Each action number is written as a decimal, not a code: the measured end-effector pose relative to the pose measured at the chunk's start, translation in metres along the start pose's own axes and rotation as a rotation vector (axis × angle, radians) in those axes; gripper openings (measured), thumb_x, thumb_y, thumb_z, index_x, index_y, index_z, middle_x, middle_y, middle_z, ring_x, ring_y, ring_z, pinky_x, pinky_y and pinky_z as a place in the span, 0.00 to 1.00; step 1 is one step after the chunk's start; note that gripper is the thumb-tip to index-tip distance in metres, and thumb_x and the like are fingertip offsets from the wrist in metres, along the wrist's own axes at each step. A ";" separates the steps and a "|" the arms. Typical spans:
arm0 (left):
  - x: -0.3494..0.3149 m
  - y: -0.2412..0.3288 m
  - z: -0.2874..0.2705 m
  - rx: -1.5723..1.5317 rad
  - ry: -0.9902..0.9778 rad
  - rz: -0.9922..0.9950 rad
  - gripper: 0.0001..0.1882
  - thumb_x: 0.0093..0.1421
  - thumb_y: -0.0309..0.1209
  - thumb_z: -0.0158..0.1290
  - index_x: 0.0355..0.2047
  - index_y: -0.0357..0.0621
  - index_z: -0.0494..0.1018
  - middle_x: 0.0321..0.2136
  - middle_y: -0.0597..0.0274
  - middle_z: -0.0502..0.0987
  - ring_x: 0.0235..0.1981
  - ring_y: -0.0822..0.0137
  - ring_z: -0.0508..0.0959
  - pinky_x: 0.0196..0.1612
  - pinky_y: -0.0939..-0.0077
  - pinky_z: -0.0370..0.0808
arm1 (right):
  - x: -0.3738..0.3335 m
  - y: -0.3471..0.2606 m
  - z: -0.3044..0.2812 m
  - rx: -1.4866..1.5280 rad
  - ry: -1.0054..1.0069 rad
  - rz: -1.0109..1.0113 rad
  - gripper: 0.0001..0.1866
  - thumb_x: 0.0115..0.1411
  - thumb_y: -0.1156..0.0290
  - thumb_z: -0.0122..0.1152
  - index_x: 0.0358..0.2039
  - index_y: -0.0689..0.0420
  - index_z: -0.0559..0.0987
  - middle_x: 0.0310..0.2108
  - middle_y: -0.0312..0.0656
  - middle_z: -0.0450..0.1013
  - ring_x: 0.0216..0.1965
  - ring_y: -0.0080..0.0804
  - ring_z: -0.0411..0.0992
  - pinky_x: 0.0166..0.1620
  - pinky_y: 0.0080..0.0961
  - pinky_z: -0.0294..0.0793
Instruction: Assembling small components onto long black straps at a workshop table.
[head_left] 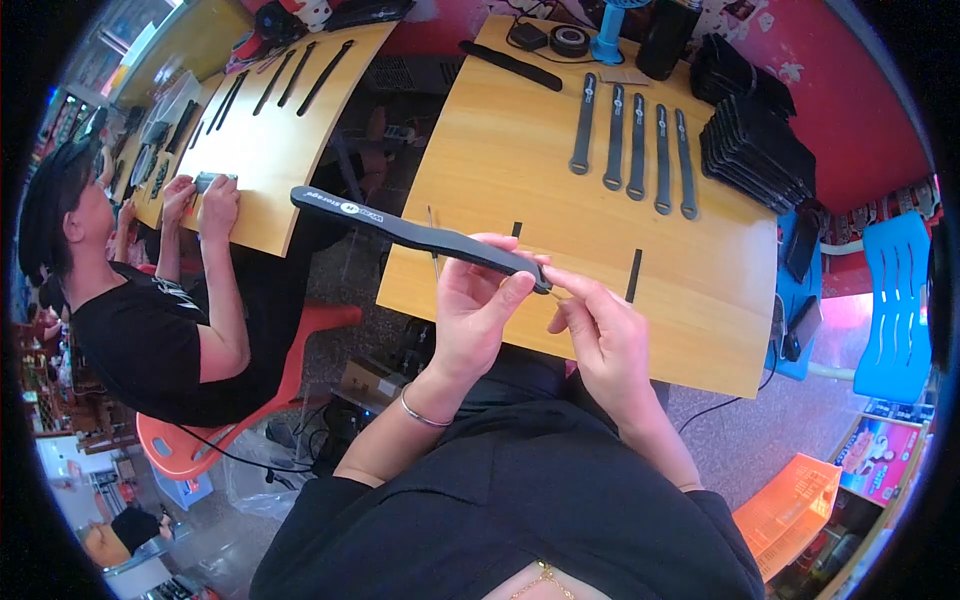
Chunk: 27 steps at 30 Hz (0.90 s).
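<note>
Strap (400, 231) is stretching above the worktop (720, 275), the left hand (473, 312) pinching it between fingers; the right hand (605, 335) is poising narrowed fingers at its end, grip unclear, apparently adjusting it, likely needing steady support next.

Straps (638, 150) on table (480, 150), chair (893, 300) to right
</note>
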<state>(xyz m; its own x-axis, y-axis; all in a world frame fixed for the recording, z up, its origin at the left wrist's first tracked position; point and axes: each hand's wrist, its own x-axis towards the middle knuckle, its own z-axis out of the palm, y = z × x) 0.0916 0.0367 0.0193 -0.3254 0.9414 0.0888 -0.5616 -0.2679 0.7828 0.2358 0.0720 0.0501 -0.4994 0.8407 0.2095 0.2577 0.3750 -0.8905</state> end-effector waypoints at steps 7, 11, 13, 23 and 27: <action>-0.001 -0.002 -0.001 0.118 -0.008 0.084 0.17 0.54 0.16 0.54 0.44 0.38 0.65 0.38 0.57 0.73 0.44 0.65 0.75 0.47 0.74 0.74 | 0.002 0.003 0.003 -0.121 0.065 -0.101 0.15 0.55 0.79 0.56 0.44 0.54 0.75 0.23 0.40 0.74 0.23 0.31 0.71 0.28 0.26 0.69; -0.002 -0.004 0.002 0.201 0.021 0.133 0.17 0.54 0.15 0.53 0.44 0.37 0.66 0.38 0.58 0.73 0.44 0.67 0.75 0.45 0.76 0.75 | 0.002 0.008 0.005 -0.198 0.096 -0.143 0.15 0.54 0.79 0.56 0.44 0.54 0.76 0.23 0.40 0.74 0.24 0.30 0.72 0.28 0.25 0.70; -0.003 -0.005 0.002 0.187 0.036 0.128 0.17 0.54 0.14 0.53 0.44 0.37 0.66 0.38 0.58 0.73 0.44 0.67 0.74 0.46 0.76 0.75 | 0.003 0.008 0.009 -0.121 0.114 -0.120 0.14 0.55 0.79 0.56 0.43 0.54 0.76 0.24 0.40 0.74 0.24 0.30 0.73 0.28 0.25 0.70; -0.002 -0.009 0.006 0.129 0.066 0.109 0.21 0.52 0.13 0.54 0.46 0.37 0.64 0.39 0.55 0.72 0.44 0.66 0.74 0.46 0.74 0.75 | 0.004 0.023 0.025 0.109 0.150 -0.063 0.12 0.54 0.82 0.57 0.39 0.57 0.77 0.25 0.42 0.75 0.25 0.29 0.75 0.27 0.22 0.71; -0.001 -0.008 0.005 0.113 0.034 0.125 0.22 0.51 0.12 0.55 0.46 0.37 0.63 0.39 0.55 0.72 0.44 0.66 0.74 0.46 0.74 0.75 | 0.006 0.026 0.028 0.229 0.174 -0.068 0.10 0.55 0.82 0.57 0.38 0.58 0.77 0.25 0.43 0.75 0.24 0.27 0.75 0.27 0.21 0.72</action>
<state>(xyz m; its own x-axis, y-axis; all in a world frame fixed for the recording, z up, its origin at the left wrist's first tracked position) 0.1003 0.0394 0.0156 -0.4140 0.8942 0.1701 -0.4268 -0.3558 0.8314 0.2163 0.0752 0.0172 -0.3550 0.8782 0.3205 0.0247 0.3515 -0.9359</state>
